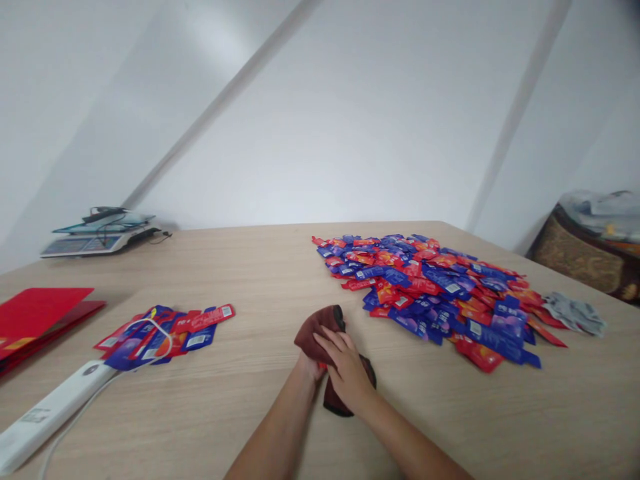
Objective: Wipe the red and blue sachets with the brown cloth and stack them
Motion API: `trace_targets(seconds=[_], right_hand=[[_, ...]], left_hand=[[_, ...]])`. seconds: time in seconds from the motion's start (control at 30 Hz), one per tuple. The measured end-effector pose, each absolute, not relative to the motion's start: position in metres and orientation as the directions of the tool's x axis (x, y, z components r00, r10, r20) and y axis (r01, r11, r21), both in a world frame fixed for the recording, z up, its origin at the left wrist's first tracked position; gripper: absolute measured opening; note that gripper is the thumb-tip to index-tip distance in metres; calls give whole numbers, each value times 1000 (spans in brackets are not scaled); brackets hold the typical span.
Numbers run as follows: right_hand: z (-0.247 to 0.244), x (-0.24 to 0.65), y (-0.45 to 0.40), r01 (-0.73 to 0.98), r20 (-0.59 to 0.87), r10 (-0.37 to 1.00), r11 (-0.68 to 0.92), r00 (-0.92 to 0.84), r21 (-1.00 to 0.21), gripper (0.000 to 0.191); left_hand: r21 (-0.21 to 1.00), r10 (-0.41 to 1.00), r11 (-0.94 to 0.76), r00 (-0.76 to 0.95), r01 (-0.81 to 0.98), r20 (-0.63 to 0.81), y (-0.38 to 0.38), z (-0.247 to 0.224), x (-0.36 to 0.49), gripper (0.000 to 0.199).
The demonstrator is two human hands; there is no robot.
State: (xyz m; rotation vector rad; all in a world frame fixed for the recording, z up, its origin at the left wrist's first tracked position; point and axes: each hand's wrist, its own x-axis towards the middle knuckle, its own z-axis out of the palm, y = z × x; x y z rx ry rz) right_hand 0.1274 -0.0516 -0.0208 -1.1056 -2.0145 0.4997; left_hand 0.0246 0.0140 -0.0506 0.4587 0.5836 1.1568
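Hands meet on a dark red cloth (320, 325), right hand (345, 370) gripping it, left hand (309, 367) mostly hidden, grip unclear, near the sachet pile (430, 287).

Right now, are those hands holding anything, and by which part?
Both hands, right hand over left hand, grip a dark red cloth around its middle; both ends stick out.

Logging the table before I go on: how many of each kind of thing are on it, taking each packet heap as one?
Packet heaps: 2, large, small
Dark red cloth: 1
Scale: 1
Red folder: 1
White device: 1
Grey wrapper: 1
Total: 7
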Motion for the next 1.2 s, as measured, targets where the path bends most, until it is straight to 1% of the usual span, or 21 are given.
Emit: trace_targets(seconds=[0.07,0.13,0.2,0.27,0.33,0.43,0.5,0.53,0.63,0.7,0.77,0.87,0.93,1.0,1.1,1.2], right_hand=[[-22,123,-51,633,393,848,529,-357,-566,74],[-24,124,-48,692,376,854,515,-360,-505,75],[-28,132,-41,744,371,870,477,-325,-467,73],[-34,144,-32,790,363,898,405,-249,-460,70],[-41,160,-22,809,352,918,346,-186,-475,69],[-45,175,-15,769,369,919,333,-137,-545,67],[-43,173,-20,715,409,904,367,-124,-595,71],[-41,168,-25,689,427,891,406,-153,-600,75],[-33,149,-44,649,421,837,541,-350,-535,82],[-30,143,-51,672,370,826,563,-426,-482,80],[-30,147,-50,738,339,858,507,-386,-445,76],[-35,168,-38,831,325,910,381,-258,-406,68],[-37,182,-29,840,335,921,338,-201,-424,63],[-37,187,-23,805,378,914,335,-150,-490,61],[-33,177,-20,727,469,878,387,-102,-567,67],[-27,156,-22,694,467,863,456,-192,-557,73]], left_hand=[[528,913,408,350,-745,-210,9,-51,21,35],[415,883,468,422,-780,-204,6,-49,17,43],[359,869,494,457,-792,-190,6,-44,16,46],[368,878,479,433,-797,-204,7,-39,18,39],[407,890,453,379,-793,-254,9,-36,21,27],[447,884,455,333,-770,-328,11,-38,24,19],[447,887,451,332,-772,-322,14,-44,23,20],[446,894,441,339,-779,-293,16,-47,23,21],[459,890,455,408,-763,-203,25,-55,20,25],[475,868,490,460,-731,-188,29,-58,19,27],[467,868,492,453,-735,-201,29,-59,19,28],[450,884,467,396,-761,-248,25,-57,18,32],[466,883,467,370,-752,-289,21,-54,17,31],[483,883,468,363,-740,-298,19,-52,16,30],[460,874,485,405,-743,-267,18,-50,19,32],[424,868,496,443,-757,-224,16,-50,22,33]])
